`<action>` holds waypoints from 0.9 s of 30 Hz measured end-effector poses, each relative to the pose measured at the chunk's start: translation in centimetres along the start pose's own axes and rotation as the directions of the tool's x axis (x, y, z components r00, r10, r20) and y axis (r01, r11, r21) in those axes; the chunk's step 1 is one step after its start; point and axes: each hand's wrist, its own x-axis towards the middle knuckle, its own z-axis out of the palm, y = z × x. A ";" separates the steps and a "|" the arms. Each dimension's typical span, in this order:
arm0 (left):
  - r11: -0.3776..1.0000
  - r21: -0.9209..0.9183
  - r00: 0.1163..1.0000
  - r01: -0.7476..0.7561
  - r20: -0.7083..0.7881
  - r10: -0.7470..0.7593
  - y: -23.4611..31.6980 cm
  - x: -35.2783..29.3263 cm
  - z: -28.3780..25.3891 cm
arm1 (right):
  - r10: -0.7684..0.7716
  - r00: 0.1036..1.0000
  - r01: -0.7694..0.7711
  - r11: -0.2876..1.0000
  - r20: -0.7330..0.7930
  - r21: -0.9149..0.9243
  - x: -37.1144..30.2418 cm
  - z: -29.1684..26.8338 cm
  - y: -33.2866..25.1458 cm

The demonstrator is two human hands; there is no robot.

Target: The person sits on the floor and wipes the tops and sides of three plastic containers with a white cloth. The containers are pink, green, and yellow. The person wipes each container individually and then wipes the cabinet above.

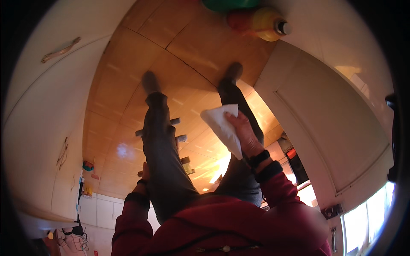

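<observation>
My right hand (245, 132) grips a folded white cloth (222, 126) by its right side, in front of my right leg. The cloth hangs in the air above the tiled floor. My thumb lies across its upper corner, and the rest of my fingers are mostly behind it. My left hand (146, 173) is low beside my left thigh, a dark band at its wrist. My leg hides most of its fingers, so I cannot see what it touches. Several short grey and brown bar ends (182, 138) stick out around my left leg; their kind is unclear.
An orange-yellow bottle (265, 24) with a dark and white cap and a green rounded object (230, 3) are at the top. Pale cupboards with handles (60, 52) line the left. A pale panelled door (329, 115) stands at the right. Tangled cables (79, 239) hang at lower left.
</observation>
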 end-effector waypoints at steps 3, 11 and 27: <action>0.989 -0.146 1.000 0.005 -0.008 -0.006 2.7 4.7 1.0 | -0.094 0.996 0.093 0.990 0.007 0.109 3.2 -0.2 -2.3; 0.934 -0.357 0.999 0.006 -0.046 -0.024 6.6 11.8 -1.2 | -0.114 0.993 0.106 0.980 0.038 0.169 10.4 0.3 -5.0; 0.991 -0.111 0.947 -0.070 -0.319 0.032 -3.5 8.0 -25.7 | -0.135 0.883 0.061 0.982 0.449 0.176 15.6 3.6 -11.5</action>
